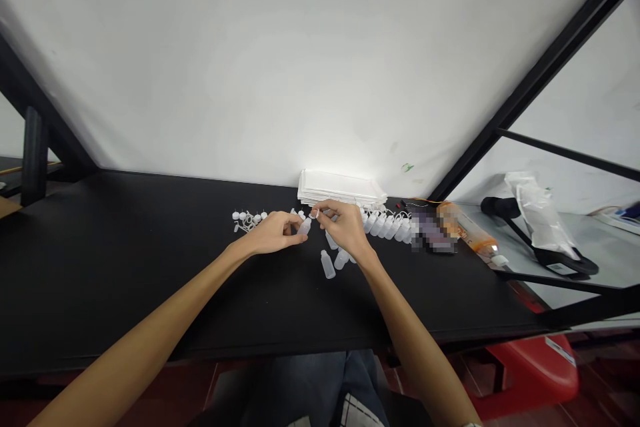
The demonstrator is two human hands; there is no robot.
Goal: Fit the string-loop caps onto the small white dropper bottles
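Note:
My left hand (pixel 277 232) is closed round a small translucent plastic bottle (pixel 305 226), held tilted above the black table. Close above its neck, my right hand (pixel 343 221) pinches a small white cap (pixel 315 213); whether the cap touches the bottle is hard to make out. Loose open bottles (pixel 328 265) lie just below my right hand, partly hidden by it. Left of my left hand is a cluster of white caps with loops (pixel 243 217). To the right of my right hand stretches a row of capped bottles (pixel 389 225).
A stack of white sheets or bags (pixel 343 185) lies against the wall behind my hands. An orange and clear plastic package (pixel 470 230) rests at the right of the black table (pixel 150 247). Beyond the frame bar are a black sandal (pixel 545 253) and, lower, a red stool (pixel 535 373).

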